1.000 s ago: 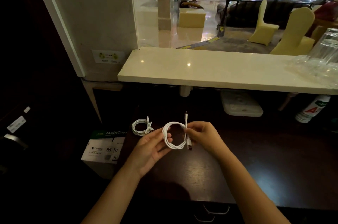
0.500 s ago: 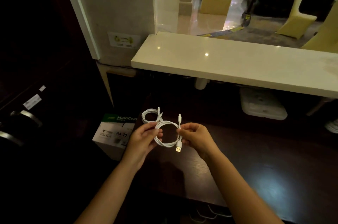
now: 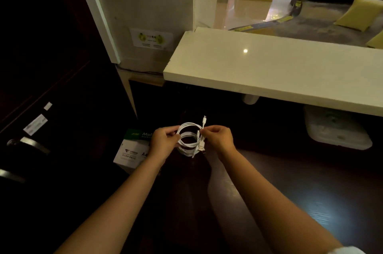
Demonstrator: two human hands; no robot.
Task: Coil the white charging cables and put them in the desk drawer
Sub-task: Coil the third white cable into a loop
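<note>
A dark wooden desk [image 3: 269, 202] is spread below, and above it white cable coils [image 3: 189, 139] are pinched at opposite sides by the left hand [image 3: 163, 142] and right hand [image 3: 217, 138]. A paper box [image 3: 132, 150] is partly hidden behind the left hand, a white tray [image 3: 335, 129] is set further right, and a pale marble counter [image 3: 279, 71] is seen beyond.

Paper box [image 3: 132, 151], just left of and partly behind the left hand [image 3: 163, 143]: white letters "Mul" on its green band, the rest hidden by the hand; a large "A" on its white face.
Wall sticker [image 3: 151, 38], far above the hands: print too blurred to read.
Door labels [image 3: 35, 125], far left of the hands: unreadable.
</note>
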